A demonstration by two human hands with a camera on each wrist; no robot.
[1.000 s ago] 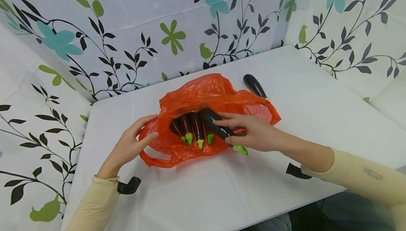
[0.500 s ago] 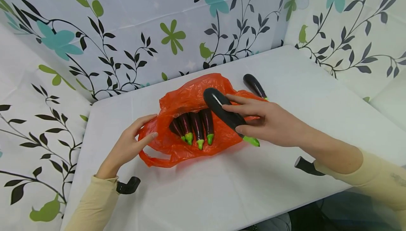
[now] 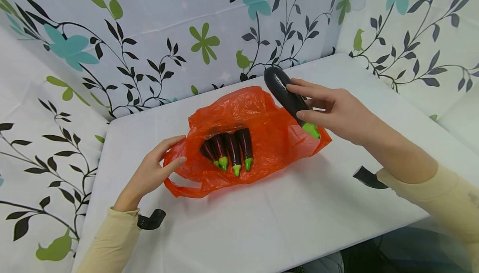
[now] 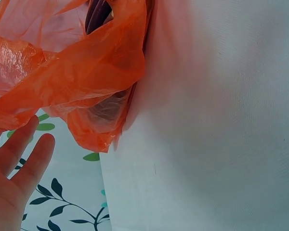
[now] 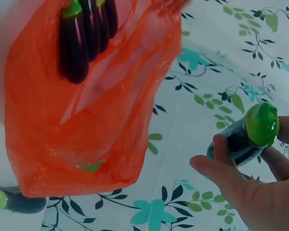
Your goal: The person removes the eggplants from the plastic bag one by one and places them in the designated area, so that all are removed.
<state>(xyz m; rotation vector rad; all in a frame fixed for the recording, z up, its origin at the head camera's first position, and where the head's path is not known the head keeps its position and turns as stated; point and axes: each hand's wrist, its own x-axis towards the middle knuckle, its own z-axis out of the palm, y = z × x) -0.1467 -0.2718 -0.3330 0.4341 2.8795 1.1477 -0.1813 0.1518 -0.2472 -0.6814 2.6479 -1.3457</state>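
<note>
My right hand [image 3: 329, 108] pinches a dark eggplant [image 3: 286, 94] between thumb and fingers, raised over the right end of the orange plastic bag [image 3: 277, 148]. Its green stem end [image 5: 262, 124] faces the camera in the right wrist view. Several slimmer purple eggplants [image 3: 233, 152] with green caps lie side by side in the bag's mouth. At the bag's left edge is my left hand [image 3: 153, 171], thumb and fingers spread, fingertips against the plastic beside a handle loop. In the left wrist view those fingers [image 4: 36, 161] look nearly straight.
Another dark eggplant [image 5: 24, 201] lies on the table beyond the bag, hidden in the head view. White cloth covers the table [image 3: 239, 227]. A leaf-patterned curtain [image 3: 157, 23] hangs along its back and sides. Black devices [image 3: 151, 219] sit at both wrists.
My right hand has lifted the dark eggplant out of the bag's mouth and carried it up and right. The left hand stays at the bag's left edge.
</note>
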